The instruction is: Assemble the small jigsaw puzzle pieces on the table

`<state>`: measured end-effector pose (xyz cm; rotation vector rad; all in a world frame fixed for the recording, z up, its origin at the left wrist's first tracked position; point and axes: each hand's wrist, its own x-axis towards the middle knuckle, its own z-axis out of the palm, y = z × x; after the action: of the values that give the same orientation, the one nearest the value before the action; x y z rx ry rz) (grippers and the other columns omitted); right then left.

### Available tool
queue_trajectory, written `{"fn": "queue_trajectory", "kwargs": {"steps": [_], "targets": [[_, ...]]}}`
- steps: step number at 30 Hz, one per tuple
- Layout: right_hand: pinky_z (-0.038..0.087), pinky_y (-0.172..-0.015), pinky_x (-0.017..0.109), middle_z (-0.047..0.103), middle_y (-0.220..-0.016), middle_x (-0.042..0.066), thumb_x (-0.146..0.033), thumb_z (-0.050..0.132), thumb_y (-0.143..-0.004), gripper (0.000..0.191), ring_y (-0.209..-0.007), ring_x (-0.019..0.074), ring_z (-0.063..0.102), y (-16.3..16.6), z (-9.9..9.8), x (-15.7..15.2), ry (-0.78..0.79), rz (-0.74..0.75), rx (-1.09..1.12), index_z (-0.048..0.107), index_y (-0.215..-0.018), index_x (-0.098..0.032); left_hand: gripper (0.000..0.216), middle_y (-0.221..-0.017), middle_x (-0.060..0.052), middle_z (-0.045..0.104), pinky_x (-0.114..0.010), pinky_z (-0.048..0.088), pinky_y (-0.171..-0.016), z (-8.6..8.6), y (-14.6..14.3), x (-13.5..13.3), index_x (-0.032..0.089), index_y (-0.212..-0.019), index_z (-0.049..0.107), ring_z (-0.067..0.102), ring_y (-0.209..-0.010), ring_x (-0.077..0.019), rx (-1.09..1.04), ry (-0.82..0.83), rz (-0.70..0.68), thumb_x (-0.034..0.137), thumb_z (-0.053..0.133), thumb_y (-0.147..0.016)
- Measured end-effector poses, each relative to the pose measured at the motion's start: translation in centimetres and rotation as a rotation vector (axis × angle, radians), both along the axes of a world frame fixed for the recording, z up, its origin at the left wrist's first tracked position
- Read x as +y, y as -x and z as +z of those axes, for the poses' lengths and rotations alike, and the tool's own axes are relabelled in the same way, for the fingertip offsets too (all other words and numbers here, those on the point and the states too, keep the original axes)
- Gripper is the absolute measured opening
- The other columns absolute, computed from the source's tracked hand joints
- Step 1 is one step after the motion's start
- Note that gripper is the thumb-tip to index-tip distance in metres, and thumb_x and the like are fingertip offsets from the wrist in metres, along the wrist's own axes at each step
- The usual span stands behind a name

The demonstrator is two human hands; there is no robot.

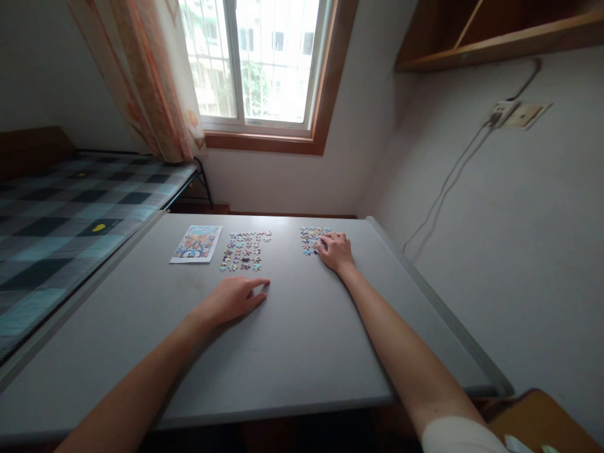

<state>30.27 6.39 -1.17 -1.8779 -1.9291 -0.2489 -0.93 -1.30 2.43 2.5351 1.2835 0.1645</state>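
My left hand lies flat on the grey table, fingers stretched toward the right, holding nothing. Just beyond it, loose jigsaw pieces are spread in rows. A colourful picture card lies to their left. My right hand reaches farther across the table and rests at the edge of a second pile of jigsaw pieces, fingers curled down onto them. Whether it pinches a piece is hidden.
A bed with a checked cover runs along the table's left side. A window with a curtain is beyond. The white wall on the right carries a socket and cable. A wooden chair corner shows bottom right.
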Motion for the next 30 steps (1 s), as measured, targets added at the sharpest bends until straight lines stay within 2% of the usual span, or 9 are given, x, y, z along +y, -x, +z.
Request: {"fn": "queue_trajectory", "kwargs": {"steps": [7,11,15,20,26,30], "targets": [[0.032,-0.090,0.037,0.063,-0.114,0.007,-0.037,0.042,-0.087,0.035,-0.106,0.0255,0.042,-0.2,0.1,0.0,-0.063,-0.009,0.073,0.067,-0.103,-0.018,0.041,-0.069,0.001,0.066,-0.023,0.033,-0.059,-0.2,0.1,0.1,0.033,-0.123,0.057,0.056,-0.063,-0.0140,-0.002,-0.005,0.003,0.046,0.043,-0.087],[0.034,-0.089,0.035,0.062,-0.114,0.008,-0.018,0.037,-0.082,0.039,-0.102,0.0244,0.045,-1.5,-0.1,0.2,-0.188,-0.204,0.203,0.065,-0.110,-0.015,0.042,-0.070,0.000,0.066,-0.023,0.034,-0.059,0.0,0.0,0.0,0.030,-0.123,0.058,0.056,-0.063,-0.0135,0.001,0.014,0.011,0.046,0.043,-0.086],[0.035,-0.087,0.035,0.062,-0.114,0.008,-0.016,0.040,-0.077,0.040,-0.100,0.0254,0.046,-2.5,-0.5,0.2,-0.096,-0.289,0.229,0.066,-0.108,-0.016,0.042,-0.070,0.001,0.066,-0.023,0.034,-0.059,0.1,-0.1,-0.1,0.031,-0.123,0.057,0.055,-0.062,-0.0134,0.000,0.014,0.008,0.046,0.042,-0.087],[0.035,-0.086,0.036,0.061,-0.114,0.006,-0.023,0.045,-0.080,0.036,-0.102,0.0263,0.044,-1.8,-0.6,-0.1,0.005,-0.227,0.135,0.068,-0.107,-0.023,0.041,-0.070,0.001,0.066,-0.023,0.034,-0.058,0.1,-0.1,0.0,0.032,-0.123,0.057,0.056,-0.062,-0.0138,0.004,-0.008,0.004,0.046,0.043,-0.087],[0.034,-0.086,0.036,0.060,-0.115,0.005,-0.027,0.044,-0.082,0.033,-0.103,0.0263,0.042,-1.2,-0.3,-0.4,0.045,-0.184,0.052,0.069,-0.104,-0.024,0.041,-0.071,0.001,0.066,-0.023,0.034,-0.060,0.0,-0.1,-0.1,0.032,-0.122,0.057,0.056,-0.064,-0.0139,-0.001,-0.008,0.003,0.046,0.043,-0.086],[0.034,-0.086,0.036,0.058,-0.117,0.007,-0.030,0.043,-0.084,0.038,-0.104,0.0270,0.041,-1.2,-0.2,-0.4,0.059,-0.201,0.034,0.063,-0.115,-0.024,0.041,-0.070,0.001,0.066,-0.023,0.033,-0.058,0.0,-0.1,-0.2,0.032,-0.122,0.058,0.056,-0.062,-0.0135,-0.006,-0.001,0.010,0.046,0.043,-0.087]]}}
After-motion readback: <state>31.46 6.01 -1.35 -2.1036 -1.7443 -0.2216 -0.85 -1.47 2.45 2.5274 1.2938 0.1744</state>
